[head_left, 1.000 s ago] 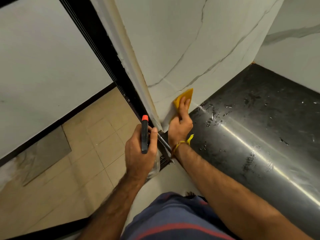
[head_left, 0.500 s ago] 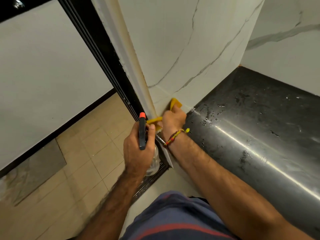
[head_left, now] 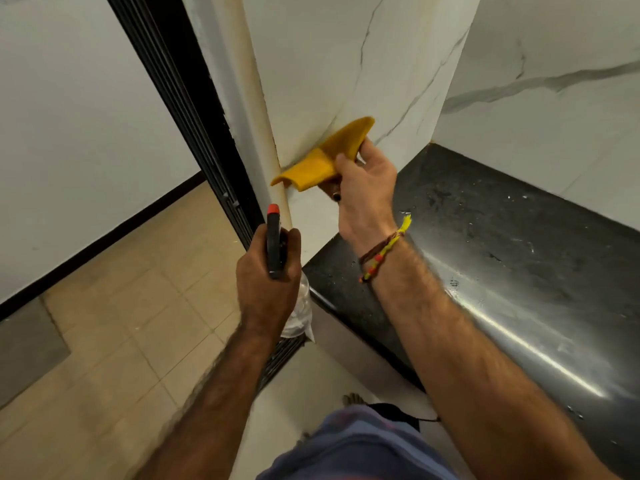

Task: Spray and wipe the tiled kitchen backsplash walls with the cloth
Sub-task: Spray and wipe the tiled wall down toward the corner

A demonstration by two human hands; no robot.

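The left hand [head_left: 268, 282] has its fingers curled round a spray bottle [head_left: 275, 244], whose black head with a red nozzle tip points upward; the clear body shows below the hand, and what looks like a little liquid sits in it, though the hand covers most of it. The bottle hangs just off the near corner of the black countertop [head_left: 502, 244], over the tan floor tiles [head_left: 131, 323]. The right hand [head_left: 363, 192] is raised above that same corner of the countertop, thumb and fingers pinching the yellow cloth [head_left: 329, 157] at its right end. The cloth extends left of the fingers, folded and curled, its far end touching the rounded edge of the white marble-veined backsplash wall [head_left: 329, 64] that rises from the countertop's left end. A braided bracelet [head_left: 382, 252] circles the right wrist. Small droplets speckle the countertop.
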